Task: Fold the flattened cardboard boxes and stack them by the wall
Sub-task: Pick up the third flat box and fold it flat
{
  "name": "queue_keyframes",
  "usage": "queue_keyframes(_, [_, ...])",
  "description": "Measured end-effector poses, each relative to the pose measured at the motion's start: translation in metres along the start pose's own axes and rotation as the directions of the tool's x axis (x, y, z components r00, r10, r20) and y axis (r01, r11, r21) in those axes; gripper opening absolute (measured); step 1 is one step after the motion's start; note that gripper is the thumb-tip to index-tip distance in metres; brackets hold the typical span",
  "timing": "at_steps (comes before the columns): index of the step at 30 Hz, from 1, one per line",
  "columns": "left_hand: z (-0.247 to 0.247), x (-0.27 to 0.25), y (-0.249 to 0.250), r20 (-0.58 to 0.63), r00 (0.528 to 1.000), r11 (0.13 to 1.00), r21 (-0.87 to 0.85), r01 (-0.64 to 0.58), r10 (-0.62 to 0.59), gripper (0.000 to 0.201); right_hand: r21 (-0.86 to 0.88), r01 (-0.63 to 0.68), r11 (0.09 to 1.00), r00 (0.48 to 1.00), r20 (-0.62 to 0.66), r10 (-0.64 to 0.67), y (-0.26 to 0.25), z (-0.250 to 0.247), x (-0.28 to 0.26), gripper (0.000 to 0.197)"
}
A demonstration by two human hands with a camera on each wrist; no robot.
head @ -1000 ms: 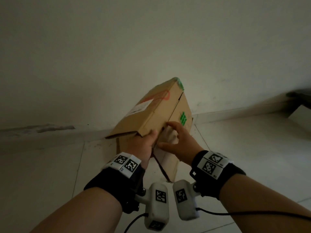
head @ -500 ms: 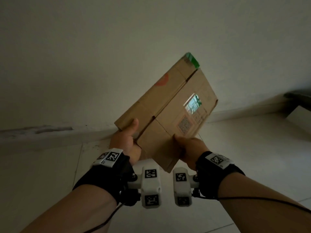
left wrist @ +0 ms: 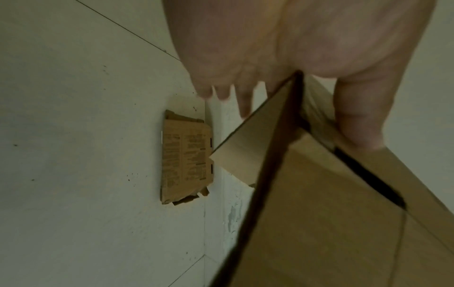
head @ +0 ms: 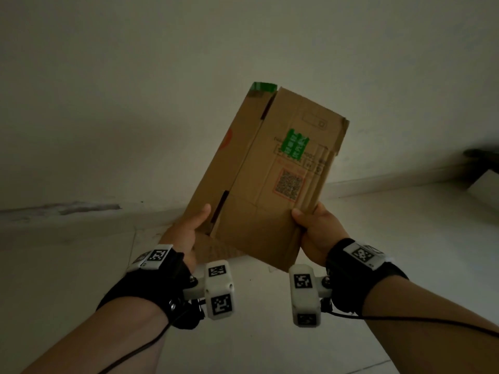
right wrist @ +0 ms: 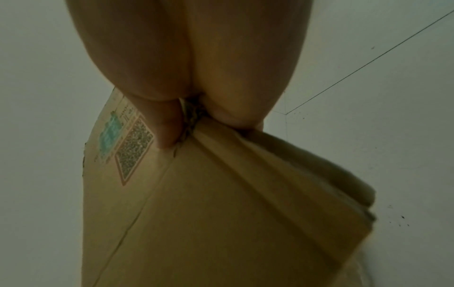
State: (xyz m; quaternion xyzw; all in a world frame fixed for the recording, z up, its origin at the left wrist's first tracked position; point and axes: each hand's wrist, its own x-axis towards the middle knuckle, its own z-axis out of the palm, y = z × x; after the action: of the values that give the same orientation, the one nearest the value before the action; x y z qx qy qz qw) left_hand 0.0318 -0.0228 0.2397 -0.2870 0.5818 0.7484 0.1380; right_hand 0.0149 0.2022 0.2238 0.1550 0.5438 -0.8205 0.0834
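Half a second ago the hands held the cardboard box close together at its lower end; now they are spread apart, one on each side edge, and the box is turned so that its printed face looks at the person. One second ago the box was not yet pressed flat.

Nearest to the person, the left hand point(head: 189, 230) grasps the lower left edge of the cardboard box point(head: 270, 171), with the thumb on the front face and the other fingers behind; in the left wrist view these fingers look rather straight behind the panel. The right hand point(head: 314, 233) pinches the lower right edge, thumb in front and fingers folded behind. Both forearms reach forward and up, and both hands are about equally near to the box.

The box is in the air, flattened, and its long axis goes from the hands up and a little to the right, away from the person. A green sticker point(head: 294, 143) is on its face.

Farther away and lower, another flattened box point(left wrist: 186, 161) lies on the floor point(head: 81, 279) just beside the wall point(head: 135, 103). I judge that the held box must go down and forward to lie on this one.
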Motion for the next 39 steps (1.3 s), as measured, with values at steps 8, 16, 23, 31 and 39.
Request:
queue_keyframes(8, [0.012, 0.009, -0.007, 0.012, 0.982, 0.956, -0.233, -0.179, 0.186, 0.032, -0.077, 0.0, 0.997, 1.0, 0.013, 0.001, 0.008, 0.009, 0.005, 0.034])
queue_keyframes(16, [-0.011, 0.038, -0.004, -0.17, 0.967, 0.95, -0.217, -0.224, 0.19, 0.046, 0.06, -0.114, 0.992, 0.993, 0.032, 0.112, 0.012, 0.016, 0.015, 0.035])
queue_keyframes(23, [-0.033, 0.068, -0.007, -0.12, 0.986, 0.985, -0.11, -0.131, 0.118, 0.046, 0.217, -0.239, 0.946, 0.97, 0.1, 0.222, 0.022, 0.019, 0.029, 0.036])
queue_keyframes(31, [-0.034, 0.099, -0.018, -0.082, 0.996, 0.994, -0.104, 0.023, -0.032, 0.042, 0.22, -0.267, 0.938, 0.949, -0.107, 0.296, 0.059, 0.037, 0.067, 0.023])
queue_keyframes(39, [-0.042, 0.144, -0.054, -0.048, 0.983, 0.983, 0.041, 0.179, -0.177, 0.04, 0.331, -0.302, 0.894, 0.91, -0.18, 0.374, 0.126, 0.05, 0.118, 0.027])
